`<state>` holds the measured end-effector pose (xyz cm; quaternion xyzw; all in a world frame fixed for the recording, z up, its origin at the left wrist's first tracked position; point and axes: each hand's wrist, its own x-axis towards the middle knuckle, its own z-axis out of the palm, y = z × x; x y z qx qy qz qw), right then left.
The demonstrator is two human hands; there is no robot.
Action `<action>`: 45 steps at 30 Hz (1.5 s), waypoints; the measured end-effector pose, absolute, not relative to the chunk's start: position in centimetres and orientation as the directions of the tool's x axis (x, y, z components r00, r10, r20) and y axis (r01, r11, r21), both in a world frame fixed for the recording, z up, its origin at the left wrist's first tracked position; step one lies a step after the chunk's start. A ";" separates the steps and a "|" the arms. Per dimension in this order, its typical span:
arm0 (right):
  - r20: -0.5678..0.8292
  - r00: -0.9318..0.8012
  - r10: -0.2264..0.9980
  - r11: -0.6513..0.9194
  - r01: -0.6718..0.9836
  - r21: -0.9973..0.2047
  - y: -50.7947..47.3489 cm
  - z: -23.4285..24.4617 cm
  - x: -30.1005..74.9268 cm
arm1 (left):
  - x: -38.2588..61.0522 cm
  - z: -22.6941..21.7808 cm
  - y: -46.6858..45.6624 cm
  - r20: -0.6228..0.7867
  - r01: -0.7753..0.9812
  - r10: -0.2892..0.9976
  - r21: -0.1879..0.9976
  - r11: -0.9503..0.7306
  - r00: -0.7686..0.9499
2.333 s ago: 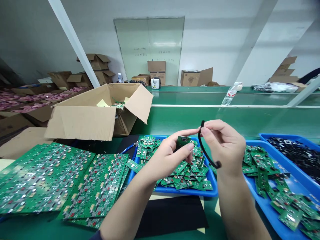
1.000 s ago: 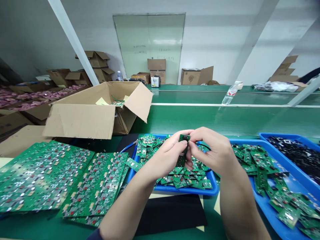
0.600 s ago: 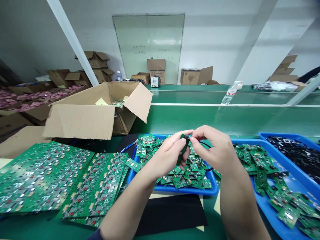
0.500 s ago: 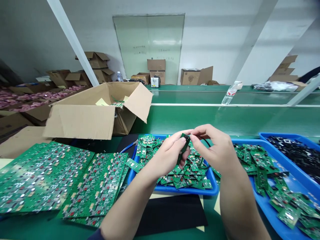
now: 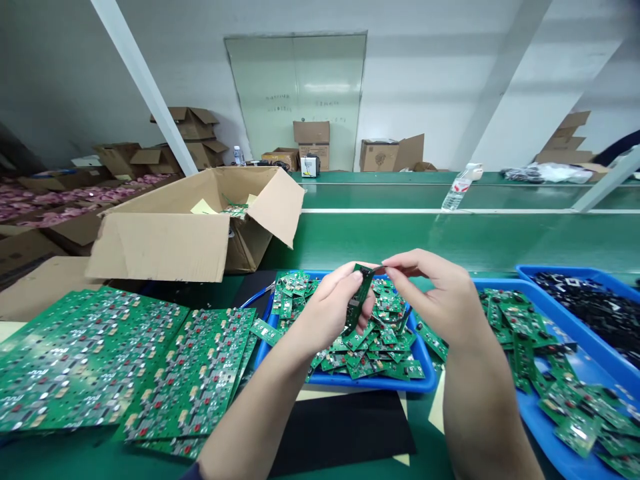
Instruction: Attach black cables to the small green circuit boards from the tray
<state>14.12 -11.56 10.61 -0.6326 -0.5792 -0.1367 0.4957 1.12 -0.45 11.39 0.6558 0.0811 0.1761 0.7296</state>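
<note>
Where hands [image 5: 380, 303] meet, board [image 5: 359, 297]

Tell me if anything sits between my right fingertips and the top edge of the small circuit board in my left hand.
Nothing visible does. The right hand pinches right at the top edge of the small circuit board, which the left hand holds upright above the blue tray.

Beyond the hands, the green surface [image 5: 450, 240] lies bare toward its far edge, where a water bottle [image 5: 457, 190] stands. At the left, an open cardboard box [image 5: 190, 227] blocks the way, and panels of circuit boards [image 5: 115, 360] cover the near left corner. Blue trays [image 5: 535, 413] heaped with small boards fill the middle and right. A black mat [image 5: 345, 427] at the near edge lies flat.
</note>
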 end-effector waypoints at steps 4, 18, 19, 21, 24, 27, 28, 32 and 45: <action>0.773 0.299 0.559 0.161 0.876 -0.455 -11.4 10.5 14.4 | 1.2 11.4 -0.6 0.106 -0.113 0.323 0.994 0.001 0.940; 0.787 0.300 0.540 0.304 0.802 -0.514 -10.7 10.2 13.2 | 0.6 11.6 -0.4 0.079 -0.053 0.196 0.989 -0.136 0.977; 0.778 0.323 0.538 0.308 0.784 -0.539 -10.7 10.2 13.2 | 0.5 11.6 -0.4 0.079 -0.056 0.201 0.991 -0.121 0.976; 0.792 0.371 0.486 0.303 0.778 -0.550 -10.7 10.1 13.3 | 0.5 11.7 -0.3 0.113 -0.097 0.233 0.992 -0.076 0.966; 0.835 0.466 0.294 0.293 0.787 -0.543 -10.8 10.1 13.4 | 0.5 11.7 -0.2 0.179 -0.178 0.292 0.984 -0.030 0.940; 0.823 0.561 0.087 0.293 0.775 -0.559 -11.2 10.5 13.5 | 0.4 11.6 0.1 0.190 -0.177 0.319 0.982 -0.069 0.928; 0.817 0.577 0.028 0.291 0.777 -0.559 -11.4 10.7 13.5 | 0.3 11.6 0.3 0.199 -0.173 0.318 0.979 -0.110 0.927; 0.846 0.473 0.246 0.248 0.813 -0.527 -12.1 11.3 13.2 | 0.1 11.3 0.8 0.262 -0.157 0.266 0.920 -0.359 0.928; 0.826 0.343 0.448 0.368 0.771 -0.520 -10.7 10.6 11.9 | 0.7 10.7 0.7 0.408 -0.266 0.258 0.854 -0.447 0.876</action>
